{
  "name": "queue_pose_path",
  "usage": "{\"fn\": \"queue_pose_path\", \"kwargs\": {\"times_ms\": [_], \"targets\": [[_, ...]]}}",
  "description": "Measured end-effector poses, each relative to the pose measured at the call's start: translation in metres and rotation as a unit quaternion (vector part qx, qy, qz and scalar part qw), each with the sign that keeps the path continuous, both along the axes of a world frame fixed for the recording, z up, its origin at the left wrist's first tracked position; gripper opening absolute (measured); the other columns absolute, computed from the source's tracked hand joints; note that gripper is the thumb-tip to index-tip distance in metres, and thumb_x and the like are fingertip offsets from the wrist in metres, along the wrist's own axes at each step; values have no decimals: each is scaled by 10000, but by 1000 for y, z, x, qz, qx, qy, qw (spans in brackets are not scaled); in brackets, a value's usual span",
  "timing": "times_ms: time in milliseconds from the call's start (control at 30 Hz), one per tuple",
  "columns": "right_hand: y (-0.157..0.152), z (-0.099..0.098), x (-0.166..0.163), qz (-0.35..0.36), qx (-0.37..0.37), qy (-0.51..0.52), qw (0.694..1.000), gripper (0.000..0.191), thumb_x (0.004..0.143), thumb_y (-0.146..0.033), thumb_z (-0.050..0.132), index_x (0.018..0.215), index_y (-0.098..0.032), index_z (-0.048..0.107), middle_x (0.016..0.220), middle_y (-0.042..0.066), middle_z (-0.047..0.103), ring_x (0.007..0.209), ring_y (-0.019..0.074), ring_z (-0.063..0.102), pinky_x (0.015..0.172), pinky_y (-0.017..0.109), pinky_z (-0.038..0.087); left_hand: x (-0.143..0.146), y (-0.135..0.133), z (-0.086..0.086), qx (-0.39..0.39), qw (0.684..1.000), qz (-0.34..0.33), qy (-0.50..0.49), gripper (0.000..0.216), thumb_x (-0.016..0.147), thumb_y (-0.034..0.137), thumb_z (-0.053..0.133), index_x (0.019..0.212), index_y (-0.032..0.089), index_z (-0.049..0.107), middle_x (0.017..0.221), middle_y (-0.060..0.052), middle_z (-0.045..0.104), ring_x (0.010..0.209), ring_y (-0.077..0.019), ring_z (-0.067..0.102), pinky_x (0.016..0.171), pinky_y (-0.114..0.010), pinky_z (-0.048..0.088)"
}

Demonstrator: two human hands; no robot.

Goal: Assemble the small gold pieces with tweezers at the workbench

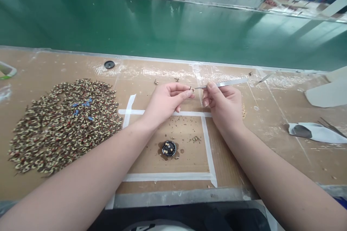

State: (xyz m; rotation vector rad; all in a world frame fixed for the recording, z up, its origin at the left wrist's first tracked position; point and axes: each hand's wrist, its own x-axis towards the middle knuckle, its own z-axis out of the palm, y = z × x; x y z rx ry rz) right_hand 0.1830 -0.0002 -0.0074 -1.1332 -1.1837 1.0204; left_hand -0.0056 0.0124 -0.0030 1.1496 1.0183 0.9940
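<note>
Between thumb and fingertips my left hand (173, 95) pinches a small dark-and-cream piece (192, 89), too small to name surely. My right hand (223, 101) grips metal tweezers (233, 82), whose tips point left and reach close to that piece; whether they touch it I cannot tell. Below the hands, inside a white tape frame (168, 177), sits a small round black dish (168, 148) with a few pale bits in dark liquid. A loose small piece (195, 139) lies to the dish's right. Some tan beads (243, 111) show partly behind my right hand.
A wide pile of small dark-and-cream pieces (67, 126) with some blue bits covers the left of the table. A black lid (109, 64) lies behind it. At right are a white scoop-like object (317, 131) and white sheet (325, 92). A green panel (162, 29) stands behind.
</note>
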Motion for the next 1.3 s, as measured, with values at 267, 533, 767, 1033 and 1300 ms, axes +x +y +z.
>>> {"fn": "queue_pose_path", "kwargs": {"times_ms": [267,533,767,1033,1300], "targets": [[1,-2,0,-1,9,-14,1000,438,938,-542,780,683,-195,701,644,11,627,541,107,537,552,275,458,0,0,-1,-5,1000,2,-4,160,919,287,797,1020,165,776,1023,-102,831,470,-28,462,481,-206,437],[-6,9,-3,-23,46,-99,994,487,986,-513,731,619,-197,672,569,4,598,557,121,550,615,294,483,0,0,1,1,1000,12,0,180,902,304,814,1007,161,785,1031,-107,828,464,-27,450,481,-213,428],[-8,15,-7,-33,33,-79,996,507,953,-541,756,591,-205,640,564,6,582,543,127,532,578,300,471,1,-1,6,-11,1000,24,-1,133,875,269,826,933,160,776,970,-98,830,442,-28,438,463,-215,403],[-8,18,-7,-25,42,-85,995,527,950,-517,766,551,-202,629,527,-3,566,533,118,529,560,284,440,0,1,6,-17,999,26,9,158,865,284,841,928,160,764,961,-92,835,426,-24,440,451,-211,406],[-9,16,-7,-31,40,-87,995,481,950,-474,766,573,-204,637,537,-10,576,528,116,535,568,284,460,1,0,7,-15,999,31,9,126,871,250,833,901,157,754,954,-94,839,410,-22,440,435,-206,403]]}}
